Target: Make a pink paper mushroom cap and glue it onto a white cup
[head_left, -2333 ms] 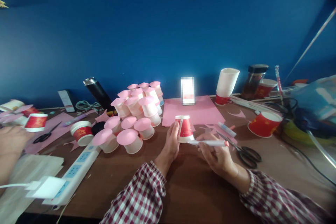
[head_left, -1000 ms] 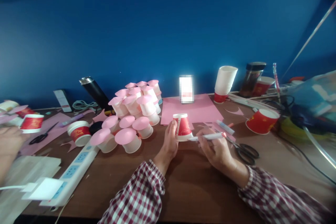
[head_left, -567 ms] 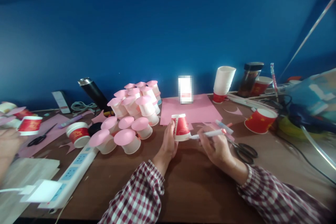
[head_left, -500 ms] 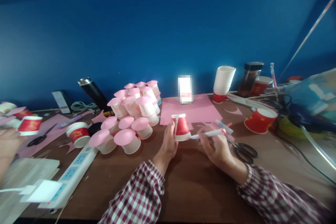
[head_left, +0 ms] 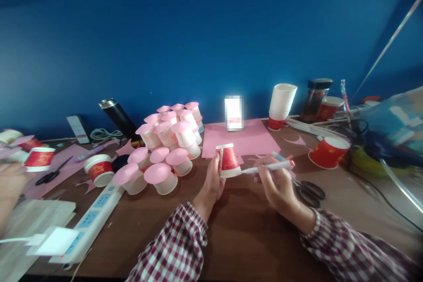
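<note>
Lower centre of frame: both checked sleeves come up from the bottom edge onto the brown counter (head_left: 238,229).

My left hand (head_left: 211,180) is curled around an upturned red paper cup (head_left: 227,160), thumb and fingers pressed on its left side, rim down, base up. The cup sits just above centre of frame and tilts slightly left.

My right hand (head_left: 279,183) pinches a white pen (head_left: 268,167) between thumb and fingers. The pen's long axis runs nearly level, tip pointing left and meeting the cup's lower right wall, capped end toward the right. So the cup lies left of the right hand; the left hand is the nearer one, already on it.

Just right of the right hand: black scissors (head_left: 309,189). Further right, an upright red cup (head_left: 328,153).

Left of centre: a heap of pink-topped cups (head_left: 165,145); lower left, a white power strip (head_left: 89,220).

Behind the held cup: pink paper sheet (head_left: 244,139), then a white cup stack (head_left: 282,103) against the blue wall (head_left: 198,31).

Far left edge: another person's hand (head_left: 9,180), blurred.
</note>
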Demonstrator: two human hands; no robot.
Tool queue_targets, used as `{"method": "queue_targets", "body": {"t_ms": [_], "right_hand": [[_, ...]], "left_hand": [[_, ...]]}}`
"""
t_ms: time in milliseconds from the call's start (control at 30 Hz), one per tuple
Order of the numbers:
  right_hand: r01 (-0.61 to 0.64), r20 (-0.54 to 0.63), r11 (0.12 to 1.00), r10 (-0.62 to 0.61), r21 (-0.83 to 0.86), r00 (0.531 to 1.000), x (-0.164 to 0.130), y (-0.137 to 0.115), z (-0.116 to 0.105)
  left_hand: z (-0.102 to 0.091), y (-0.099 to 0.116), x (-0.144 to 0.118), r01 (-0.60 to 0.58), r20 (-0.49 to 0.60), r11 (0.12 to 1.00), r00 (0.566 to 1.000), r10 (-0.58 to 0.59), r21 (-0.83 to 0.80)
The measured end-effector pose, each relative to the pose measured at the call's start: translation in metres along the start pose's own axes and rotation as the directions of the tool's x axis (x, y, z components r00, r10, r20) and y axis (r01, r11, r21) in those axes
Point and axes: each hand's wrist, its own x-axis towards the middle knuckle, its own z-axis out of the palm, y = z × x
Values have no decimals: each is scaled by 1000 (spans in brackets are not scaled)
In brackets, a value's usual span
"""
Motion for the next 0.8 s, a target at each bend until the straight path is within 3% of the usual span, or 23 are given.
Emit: {"method": "queue_targets", "body": {"t_ms": [133,367,800], "right_hand": [[41,48,999,-43,31,998,-2,-2,0],[353,195,929,-328,-109,924,2,-12,-5],[293,269,947,-249,-136,930,2,-13,-5]], "left_hand": [[0,0,0,18,-10,999,1000,-18,26],[1,0,-1,8,10,1000,1000,-8,18],[3,0,-3,17,2,999,1000,-17,51]]}}
